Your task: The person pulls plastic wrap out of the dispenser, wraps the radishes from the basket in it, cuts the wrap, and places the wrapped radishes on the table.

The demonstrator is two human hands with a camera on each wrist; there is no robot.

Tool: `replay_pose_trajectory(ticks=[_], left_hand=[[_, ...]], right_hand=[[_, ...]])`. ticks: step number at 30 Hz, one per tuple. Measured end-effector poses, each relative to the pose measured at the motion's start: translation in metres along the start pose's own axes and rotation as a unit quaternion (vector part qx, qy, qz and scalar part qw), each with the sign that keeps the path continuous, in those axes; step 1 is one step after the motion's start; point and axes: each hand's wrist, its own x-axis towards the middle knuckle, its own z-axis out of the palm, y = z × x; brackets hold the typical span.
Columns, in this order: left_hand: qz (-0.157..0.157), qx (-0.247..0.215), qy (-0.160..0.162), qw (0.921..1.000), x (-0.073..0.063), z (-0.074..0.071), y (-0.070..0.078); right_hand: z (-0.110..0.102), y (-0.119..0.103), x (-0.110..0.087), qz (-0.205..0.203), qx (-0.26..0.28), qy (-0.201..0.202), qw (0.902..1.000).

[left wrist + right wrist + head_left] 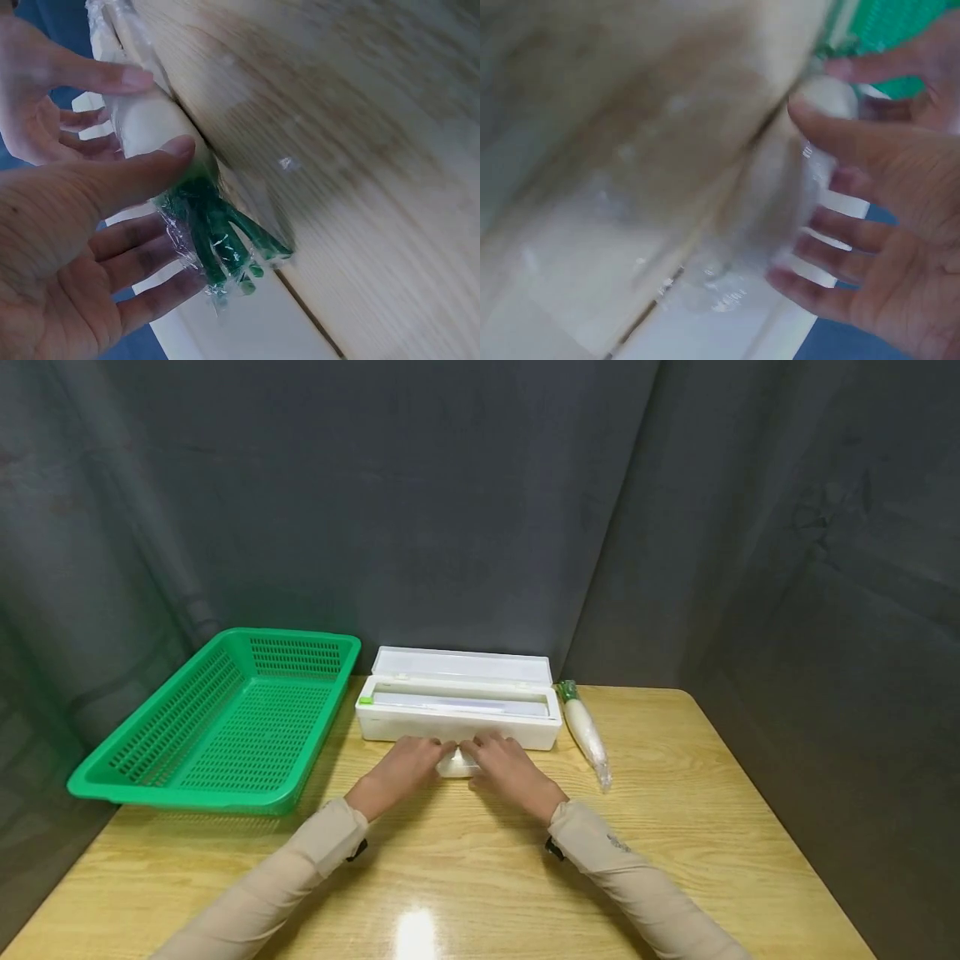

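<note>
Both hands hold a white radish (457, 764) with cut green stems, wrapped in clear plastic film, just in front of a white wrap box. My left hand (405, 768) grips it near the stem end, its thumb (169, 154) on the white flesh and its fingers bent beneath. The stems (225, 232) show through crinkled film. Farther along the body, my right hand (510, 768) has its thumb on top and fingers curled along the other side. Loose film (724, 292) gathers at the tapered end. Behind the hands, the wrap box (457, 727) stands with its lid (461, 666) raised.
A second film-wrapped radish (585, 731) lies right of the box, stems toward the back. At the left stands a large green plastic basket (296, 777). Dark curtains (450, 510) hang behind the wooden table (675, 827).
</note>
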Motion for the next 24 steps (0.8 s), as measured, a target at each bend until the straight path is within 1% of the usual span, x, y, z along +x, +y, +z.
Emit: replay_pose_trajectory(ticks=[5, 7, 8, 10, 12, 15, 17, 19, 20, 22, 24], left_hand=[[-0.006, -0.011, -0.016, 0.9998, -0.003, -0.001, -0.004], [-0.013, -0.026, -0.013, 0.9995, -0.005, -0.002, -0.006], [-0.017, -0.034, -0.004, 0.9993, -0.005, -0.002, -0.007], [-0.022, -0.041, 0.032, 0.9984, -0.005, -0.002, -0.009], [-0.026, -0.032, 0.083, 0.9957, -0.004, -0.003, -0.012], [-0.041, -0.016, 0.157, 0.9866, -0.003, -0.005, -0.016], [-0.061, -0.011, 0.191, 0.9797, -0.003, -0.006, -0.019], [-0.087, -0.019, 0.214, 0.9728, -0.005, -0.007, -0.023], [-0.103, -0.024, 0.220, 0.9697, -0.006, -0.008, -0.027], [-0.138, -0.031, 0.222, 0.9649, -0.009, -0.009, -0.033], [-0.175, -0.042, 0.213, 0.9603, -0.011, -0.010, -0.040]], right_hand=[[0.007, -0.002, 0.003, 0.006, -0.019, 0.007, 0.9998], [0.007, -0.001, 0.004, 0.006, -0.020, 0.005, 0.9998], [0.007, -0.001, 0.004, 0.003, -0.021, 0.006, 0.9998], [0.008, 0.000, 0.004, -0.003, -0.023, 0.010, 0.9997], [0.008, 0.002, 0.003, -0.006, -0.024, 0.017, 0.9996], [0.007, 0.003, 0.002, -0.008, -0.017, 0.029, 0.9994], [0.007, 0.003, 0.001, -0.007, -0.007, 0.036, 0.9993], [0.007, 0.004, 0.000, -0.008, 0.003, 0.041, 0.9991], [0.006, 0.004, -0.001, -0.007, 0.008, 0.042, 0.9991], [0.005, 0.006, -0.002, -0.006, 0.017, 0.041, 0.9990], [0.003, 0.007, -0.004, -0.005, 0.023, 0.041, 0.9989]])
